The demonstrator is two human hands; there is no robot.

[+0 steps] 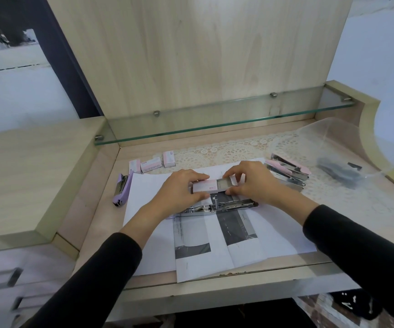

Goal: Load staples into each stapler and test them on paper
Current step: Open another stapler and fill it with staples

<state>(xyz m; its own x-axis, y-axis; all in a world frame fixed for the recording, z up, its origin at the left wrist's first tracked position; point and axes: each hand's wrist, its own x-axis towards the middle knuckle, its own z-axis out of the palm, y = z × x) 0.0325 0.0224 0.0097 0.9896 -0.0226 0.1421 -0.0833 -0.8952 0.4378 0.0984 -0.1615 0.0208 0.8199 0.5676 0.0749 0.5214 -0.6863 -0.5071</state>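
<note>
Above the paper sheets (274, 235) I hold a small pink staple box (205, 186). My left hand (179, 190) grips its sleeve. My right hand (250, 178) pinches the inner tray (224, 182), which is slid partly out to the right and shows grey staples. Just below the box, an opened stapler (214, 207) lies flat on the paper with its metal channel exposed. A purple stapler (120, 189) lies shut at the left of the paper.
Three more staple boxes (152, 164) stand behind the paper on a lace mat (333, 192). A pile of pink opened staplers (285, 171) lies at the right. A clear plastic bag (340, 171) with dark items is at far right. A glass shelf (214, 124) overhangs the back.
</note>
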